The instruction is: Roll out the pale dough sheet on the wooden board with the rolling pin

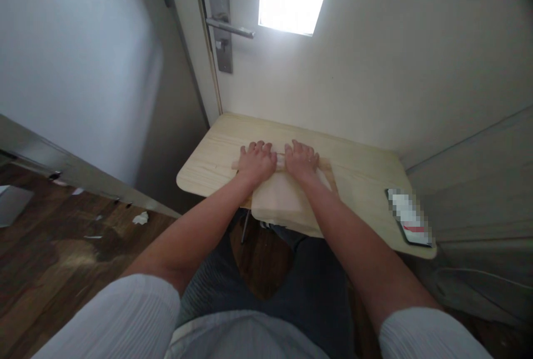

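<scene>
My left hand [256, 163] lies palm down with its fingers spread forward over a pale wooden rolling pin [281, 163]. My right hand [300, 158] rests the same way on the pin's right half, its fingers also forward and apart. Short parts of the pin show between the hands and beyond the left one. Under and in front of the pin spreads a pale, flat sheet that looks like rolled dough [285, 200], reaching the near table edge. A brown board edge [332, 178] shows at its right; the hands and sheet hide most of the board.
The light wood table [358, 164] stands against a white door with a metal handle [231, 28]. A phone [410, 217], its screen blurred, lies near the table's right end. Crumpled paper [140, 218] and scraps are on the wooden floor at left. A covered surface borders the right.
</scene>
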`<state>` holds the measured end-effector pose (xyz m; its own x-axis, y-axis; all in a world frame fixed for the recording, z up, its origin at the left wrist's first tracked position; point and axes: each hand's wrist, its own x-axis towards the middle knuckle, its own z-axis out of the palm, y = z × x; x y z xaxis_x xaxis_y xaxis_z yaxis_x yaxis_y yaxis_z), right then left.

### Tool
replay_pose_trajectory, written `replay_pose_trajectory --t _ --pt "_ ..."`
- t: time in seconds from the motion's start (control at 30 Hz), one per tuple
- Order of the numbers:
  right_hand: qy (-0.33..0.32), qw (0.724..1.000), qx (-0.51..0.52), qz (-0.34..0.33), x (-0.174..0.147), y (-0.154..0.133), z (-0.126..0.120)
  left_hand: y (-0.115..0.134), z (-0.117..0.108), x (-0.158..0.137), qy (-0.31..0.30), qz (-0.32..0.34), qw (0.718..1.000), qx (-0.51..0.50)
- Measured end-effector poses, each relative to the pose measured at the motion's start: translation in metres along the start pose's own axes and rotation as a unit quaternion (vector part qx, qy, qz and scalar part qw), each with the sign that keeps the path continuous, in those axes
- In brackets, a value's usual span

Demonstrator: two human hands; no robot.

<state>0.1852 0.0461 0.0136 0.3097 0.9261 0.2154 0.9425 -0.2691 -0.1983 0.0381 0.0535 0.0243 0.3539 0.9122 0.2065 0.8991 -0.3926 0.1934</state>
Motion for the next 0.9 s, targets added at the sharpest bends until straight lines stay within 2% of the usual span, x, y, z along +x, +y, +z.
replay_pose_trajectory --t 0.37,0.53,0.67,0.77,0.9 --pt "0.016 0.999 -0.012 -0.043 -0.054 0.012 -0.009 0.009 -0.006 -0.048 0.017 0.033 0.999 -0.009" --pt "0.019 0.999 -0.001 -0.051 -0.097 0.017 -0.012 0.009 -0.009 -0.082 0.004 0.054 0.998 -0.015" --pt "0.027 0.997 0.023 -0.072 -0.134 0.023 -0.015 0.001 -0.014 -0.108 -0.012 0.103 0.994 -0.020" --pt "0.022 0.996 0.035 -0.084 -0.148 0.029 -0.021 -0.009 -0.022 -0.112 -0.033 0.129 0.990 -0.037" --pt "0.011 0.995 0.053 -0.088 -0.143 0.035 -0.029 -0.023 -0.033 -0.101 -0.031 0.107 0.993 -0.037"
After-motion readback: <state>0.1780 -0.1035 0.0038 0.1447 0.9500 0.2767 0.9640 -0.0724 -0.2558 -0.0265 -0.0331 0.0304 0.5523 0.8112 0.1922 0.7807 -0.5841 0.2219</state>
